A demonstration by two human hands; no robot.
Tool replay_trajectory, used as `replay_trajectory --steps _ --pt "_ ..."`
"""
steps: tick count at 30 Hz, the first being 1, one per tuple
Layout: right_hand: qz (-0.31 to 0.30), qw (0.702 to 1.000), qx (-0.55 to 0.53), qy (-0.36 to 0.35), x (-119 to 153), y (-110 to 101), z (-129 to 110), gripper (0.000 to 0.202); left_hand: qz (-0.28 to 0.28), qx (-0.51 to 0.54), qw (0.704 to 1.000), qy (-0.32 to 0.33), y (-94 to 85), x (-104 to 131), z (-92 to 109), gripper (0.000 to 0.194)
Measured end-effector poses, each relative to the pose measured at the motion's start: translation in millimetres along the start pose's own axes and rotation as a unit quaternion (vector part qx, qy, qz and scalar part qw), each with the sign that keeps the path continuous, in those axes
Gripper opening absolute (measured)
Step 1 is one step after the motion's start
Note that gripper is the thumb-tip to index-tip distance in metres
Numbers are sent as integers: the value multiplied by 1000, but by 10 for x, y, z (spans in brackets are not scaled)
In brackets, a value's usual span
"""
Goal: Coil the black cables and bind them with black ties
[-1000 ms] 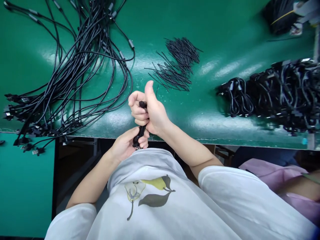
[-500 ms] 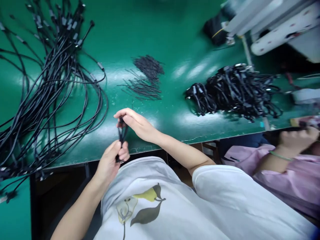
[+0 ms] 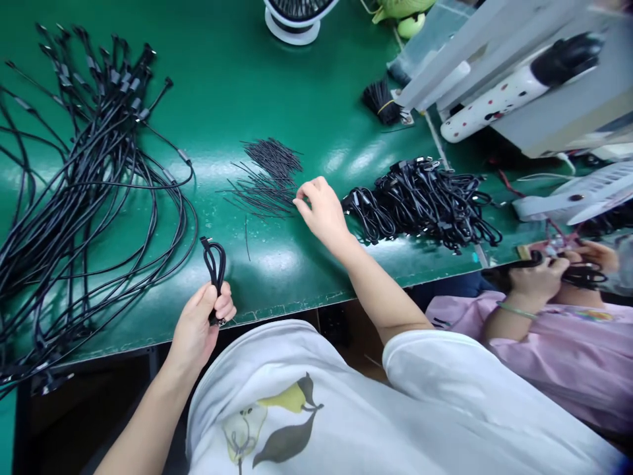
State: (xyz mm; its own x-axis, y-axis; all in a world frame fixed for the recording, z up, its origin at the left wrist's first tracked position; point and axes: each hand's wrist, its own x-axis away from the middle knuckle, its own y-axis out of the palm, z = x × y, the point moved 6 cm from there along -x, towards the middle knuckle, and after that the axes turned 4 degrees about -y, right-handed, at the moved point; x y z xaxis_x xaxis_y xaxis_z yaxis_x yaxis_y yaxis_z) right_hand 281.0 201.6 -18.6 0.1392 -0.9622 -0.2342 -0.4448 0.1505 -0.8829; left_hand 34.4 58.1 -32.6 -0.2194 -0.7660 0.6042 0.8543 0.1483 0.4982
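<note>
My left hand [image 3: 200, 316] is closed around a coiled black cable [image 3: 215, 264], whose loops and one plug stick up above the fist. A metal connector end shows below the fingers. My right hand [image 3: 321, 214] is at the right edge of a pile of thin black twist ties [image 3: 267, 178]. Its thumb and index fingertips come together at the tie ends; whether a tie is between them is too small to see. One single twist tie [image 3: 247, 239] lies apart, nearer the table edge.
Long uncoiled black cables [image 3: 99, 165] spread over the left of the green table [image 3: 208, 79]. Coiled cables [image 3: 430, 204] are heaped at right. A white spool [image 3: 293, 33], a banded tie bundle [image 3: 382, 102] and a spotted bottle [image 3: 494, 105] stand farther back. A co-worker in pink [image 3: 558, 356] sits at right.
My right hand has left the cable and moved right and away from me to the twist ties. My left hand still holds the coiled cable. The view has shifted, showing the spool.
</note>
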Motion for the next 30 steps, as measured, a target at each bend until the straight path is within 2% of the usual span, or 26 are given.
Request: replay_trajectory --steps 4,9,14,16,18,21,22,24,26,28,30 --pt "31 999 -18 -31 118 -136 -197 8 -24 14 999 21 103 15 81 31" --pt "46 998 -31 -22 148 -101 -282 7 -65 26 997 35 278 -26 144 30" --pt "50 994 -99 -1 128 -52 -221 4 -66 21 997 33 280 -35 163 28" --pt "54 989 -138 -7 163 -73 -276 5 -67 23 997 30 277 -35 160 31" --pt "7 980 -190 -60 239 -57 -465 7 -71 27 997 28 279 -49 146 38" --pt "-145 934 -251 -207 482 24 -930 7 -86 18 996 23 270 -112 92 47" --pt "-174 921 -245 -247 574 33 -1064 6 -87 5 996 26 254 -141 72 46" --pt "-158 921 -177 -308 698 14 -1253 8 -69 -47 995 51 192 -201 45 44" --pt "-84 923 -71 -368 761 -26 -1390 13 -29 -134 987 88 116 -246 40 42" --pt "-22 893 16 -450 812 -34 -1516 19 2 -231 966 117 73 -269 48 40" --pt "-8 851 57 -521 833 -3 -1595 22 2 -299 946 128 73 -274 59 37"
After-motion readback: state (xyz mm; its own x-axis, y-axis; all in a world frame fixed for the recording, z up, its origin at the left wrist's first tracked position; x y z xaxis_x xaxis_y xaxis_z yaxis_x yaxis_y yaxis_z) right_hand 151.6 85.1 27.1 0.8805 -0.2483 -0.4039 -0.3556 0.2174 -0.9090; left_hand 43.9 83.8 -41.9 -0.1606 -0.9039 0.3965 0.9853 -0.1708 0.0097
